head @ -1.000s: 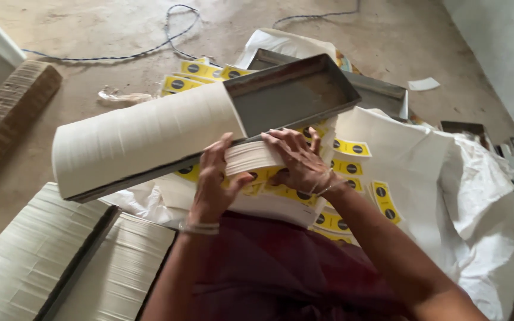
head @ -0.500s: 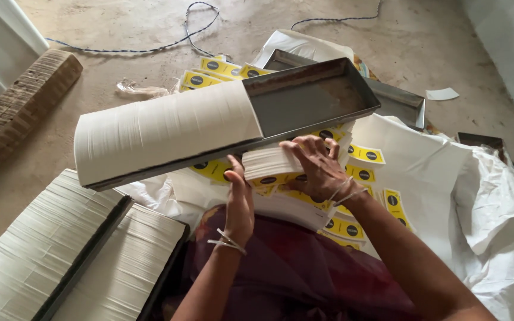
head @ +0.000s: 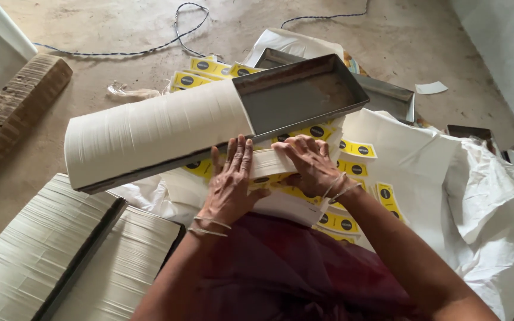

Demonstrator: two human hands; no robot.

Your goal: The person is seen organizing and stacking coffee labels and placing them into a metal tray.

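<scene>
Two hands are wrapped around one small stack of white paper sheets (head: 275, 161), held just under the near edge of the long metal tray (head: 304, 95). The left hand (head: 230, 187) is pressed flat along the stack's left end, fingers spread upward and touching the tray's lower rim, while the right hand (head: 310, 166) is curled over the stack's right end, fingers closed down on it. So the stack is squeezed between both hands, probably so the loose sheets stay squared up and don't fan out.

The tray itself is tilted, its left part packed tight with a long row of white sheets (head: 150, 131) stood on edge, its right part bare metal. The gripped stack is kept right next to that bare part.

Below the tray, yellow printed labels (head: 352, 148) are scattered over a white sack (head: 435, 166), which looks spread out to keep things off the dusty floor. To the tray's lower left, two more trays filled with white sheets (head: 60, 249) are lying side by side. Behind the tray, a second empty metal tray (head: 388, 95) can be seen, and a thin cable (head: 150, 47) is lying on the concrete.
</scene>
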